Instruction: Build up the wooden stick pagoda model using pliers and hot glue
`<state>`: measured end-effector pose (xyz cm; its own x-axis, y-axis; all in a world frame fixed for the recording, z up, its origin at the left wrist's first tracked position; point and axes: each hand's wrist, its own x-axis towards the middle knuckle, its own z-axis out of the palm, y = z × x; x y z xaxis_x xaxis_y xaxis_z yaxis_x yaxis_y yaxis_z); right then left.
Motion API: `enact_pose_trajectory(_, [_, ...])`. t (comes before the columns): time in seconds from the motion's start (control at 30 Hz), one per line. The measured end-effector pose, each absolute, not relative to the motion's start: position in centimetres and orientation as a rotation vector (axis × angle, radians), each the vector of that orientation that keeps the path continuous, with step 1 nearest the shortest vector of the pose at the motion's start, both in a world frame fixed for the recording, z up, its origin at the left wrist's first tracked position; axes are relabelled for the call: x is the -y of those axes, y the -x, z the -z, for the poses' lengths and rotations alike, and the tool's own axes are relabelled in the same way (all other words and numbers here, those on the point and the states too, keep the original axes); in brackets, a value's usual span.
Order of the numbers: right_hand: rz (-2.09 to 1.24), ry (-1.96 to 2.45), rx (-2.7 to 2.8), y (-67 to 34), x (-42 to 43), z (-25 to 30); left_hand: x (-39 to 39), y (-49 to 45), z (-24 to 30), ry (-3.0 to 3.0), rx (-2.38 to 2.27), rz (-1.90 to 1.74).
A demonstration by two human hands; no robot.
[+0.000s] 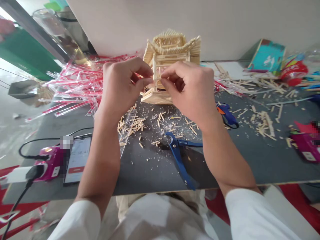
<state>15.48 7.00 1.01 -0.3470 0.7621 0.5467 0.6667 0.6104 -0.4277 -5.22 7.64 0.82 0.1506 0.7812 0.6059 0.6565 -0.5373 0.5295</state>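
A small model pavilion (171, 56) of thin wooden sticks, with a flared roof and posts, stands against the wall. My left hand (125, 81) is at its front left, thumb and forefinger pinched beside a front post. From the other side, my right hand (191, 88) is in a pinch close to the same post. Whatever lies between the fingertips is too small to make out. Below the hands, short cut stick pieces (136, 124) and pale crumbs are scattered. Blue-handled cutters (178, 156) lie nearer me, partly behind my right forearm.
Red-and-clear plastic wrappers (75, 88) heap at the left. A phone (78, 158) and a purple power strip (51, 161) with plugs and cables lie front left. Right of my arm are a blue glue gun (227, 115), loose sticks (265, 125) and another purple power strip (306, 145).
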Motion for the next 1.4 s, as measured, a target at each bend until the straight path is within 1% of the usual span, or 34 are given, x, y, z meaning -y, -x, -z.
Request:
enact_pose_trajectory(0.1, [-0.051,1.194,2.162,-15.2,-7.0,-0.6,-7.4,5.2,-1.1,-2.264,-1.444,-1.313])
enact_pose_trajectory(0.2, [-0.005,1.208,2.189,-15.0,-6.9,-0.3,-7.3,5.1,-1.2,-2.281,-1.373,-1.316])
enact_pose_trajectory(0.3, [0.005,1.223,2.188,-14.7,-6.8,-0.2,-7.2,5.0,-1.3,-2.292,-1.310,-1.332])
enact_pose_trajectory(0.63, [-0.074,1.222,2.134,-14.5,-6.5,-0.3,-8.9,5.5,0.3,-2.233,-1.327,-1.278])
enact_pose_trajectory(0.9, [-0.070,1.261,2.168,-14.4,-6.4,-0.6,-8.3,5.4,-0.2,-2.310,-1.341,-1.315])
enact_pose_trajectory(1.13, [-0.041,1.246,2.179,-14.5,-6.6,-0.5,-8.3,5.2,-0.2,-2.286,-1.402,-1.286])
enact_pose_trajectory(1.4, [0.016,1.228,2.187,-14.5,-6.6,-0.5,-8.2,5.3,-0.4,-2.332,-1.370,-1.267])
